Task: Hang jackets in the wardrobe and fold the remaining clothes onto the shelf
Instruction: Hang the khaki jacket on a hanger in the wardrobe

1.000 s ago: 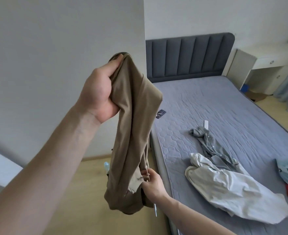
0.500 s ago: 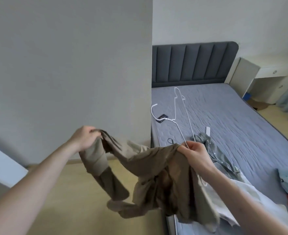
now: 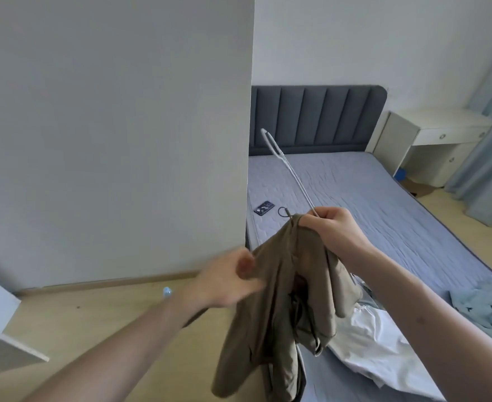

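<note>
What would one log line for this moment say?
right hand: grips white hanger and khaki jacket | left hand: blurred at jacket | phone: on bed

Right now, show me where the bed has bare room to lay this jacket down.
Bare mattress runs from the headboard down past the phone. The near end is crowded: white garment, blue clothes.

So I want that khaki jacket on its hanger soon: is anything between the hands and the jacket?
Nothing visible does. The right hand already pinches the jacket together with the white hanger. The left hand, blurred, is at the jacket's edge; whether it grips is unclear.
</note>
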A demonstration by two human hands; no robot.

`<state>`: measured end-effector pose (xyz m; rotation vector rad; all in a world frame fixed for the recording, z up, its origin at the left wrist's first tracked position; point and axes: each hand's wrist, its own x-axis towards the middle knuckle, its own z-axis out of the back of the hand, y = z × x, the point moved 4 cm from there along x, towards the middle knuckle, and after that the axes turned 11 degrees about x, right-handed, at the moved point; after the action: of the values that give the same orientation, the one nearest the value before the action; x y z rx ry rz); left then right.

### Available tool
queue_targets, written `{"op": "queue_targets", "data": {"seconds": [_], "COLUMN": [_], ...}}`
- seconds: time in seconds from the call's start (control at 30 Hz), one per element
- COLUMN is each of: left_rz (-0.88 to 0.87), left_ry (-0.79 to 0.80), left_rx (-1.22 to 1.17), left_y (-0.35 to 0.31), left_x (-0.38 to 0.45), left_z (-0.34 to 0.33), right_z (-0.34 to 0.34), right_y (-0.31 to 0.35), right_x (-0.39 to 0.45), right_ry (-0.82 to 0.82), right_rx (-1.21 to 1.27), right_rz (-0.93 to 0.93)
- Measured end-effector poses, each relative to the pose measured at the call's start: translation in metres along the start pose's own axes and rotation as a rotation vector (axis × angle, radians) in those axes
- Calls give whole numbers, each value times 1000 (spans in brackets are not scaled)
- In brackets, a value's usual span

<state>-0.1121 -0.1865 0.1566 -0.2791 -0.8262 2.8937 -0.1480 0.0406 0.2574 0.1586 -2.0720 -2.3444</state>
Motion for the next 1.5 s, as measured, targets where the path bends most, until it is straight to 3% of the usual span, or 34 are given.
{"op": "queue_targets", "data": {"seconds": [0.07,0.2,0.33,0.5,0.63,0.7,0.83,0.9,1.0,1.1,1.2,1.33,1.5], "left_rz": [-44,-1,-66,-109,-100,-61,-88,-93,-14,117,214,269,229], "left_ry": [10,-193,-274,-345,-382,-313,-32,-17,-148,-246,-307,-370,-406], "left_rx": [-70,-155,-76,-130,-210,-294,-287,-215,-241,-500,-608,-558,-442], "left_y": [-33,-64,-71,-56,-50,-46,-45,-41,-26,-10,6,22,30], "left_x": [-2,13,15,18,18,21,21,22,30,39,42,42,44], "left_z": [-15,-10,3,27,52,64,75,80,90,99,109,124,141], "right_z": [-5,-10,2,34,62,71,79,79,77,73,72,71,62], "right_y": [1,1,-3,-20,-44,-53,-50,-40,-25,-14,-6,2,8], "right_x": [0,-2,-4,-4,-7,-8,-4,-2,-4,-13,-24,-41,-53], "right_ry": [2,38,45,-52,-49,-57,-142,-153,-119,-76,-32,135,228], "right_rx": [0,12,27,-260,-345,-360,-323,-291,-295,-268,-176,-83,34], "right_rz": [0,-10,-29,25,-5,-33,-24,3,45,101,166,182,161]}}
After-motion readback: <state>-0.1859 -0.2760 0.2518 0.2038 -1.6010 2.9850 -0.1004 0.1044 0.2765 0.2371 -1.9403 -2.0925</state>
